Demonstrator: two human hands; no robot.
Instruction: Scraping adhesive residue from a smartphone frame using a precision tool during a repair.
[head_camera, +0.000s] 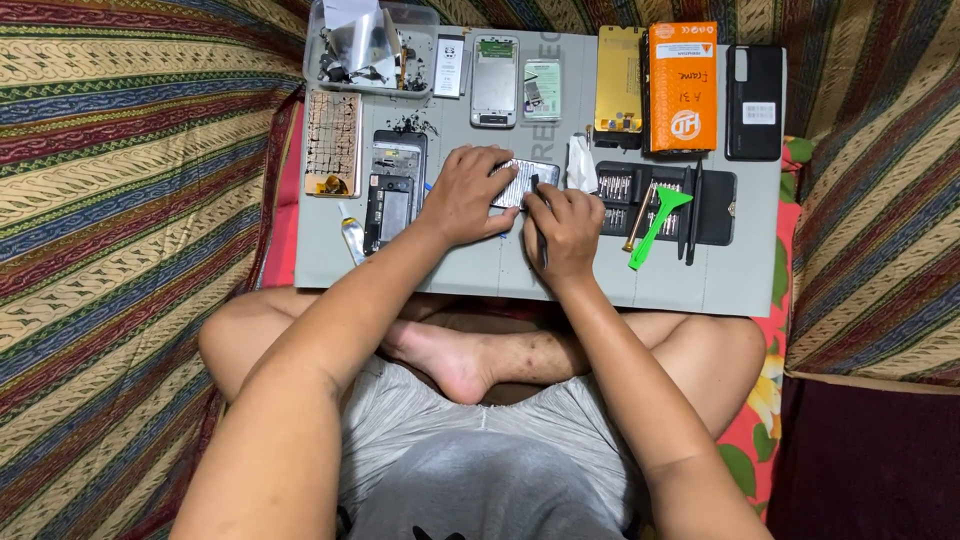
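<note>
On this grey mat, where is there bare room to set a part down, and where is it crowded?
The grey mat is bare along its near edge, below the bit case and green pry tool, and below the opened phone. The far row, parts tray to orange box, is packed.

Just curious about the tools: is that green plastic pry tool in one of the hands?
No, the green pry tool lies on the black tool case, apart from the right hand.

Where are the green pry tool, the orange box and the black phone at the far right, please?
green pry tool (655, 225): head view, middle of its shaft.
orange box (683, 90): head view, centre of its top face.
black phone (755, 100): head view, middle of its back.
</note>
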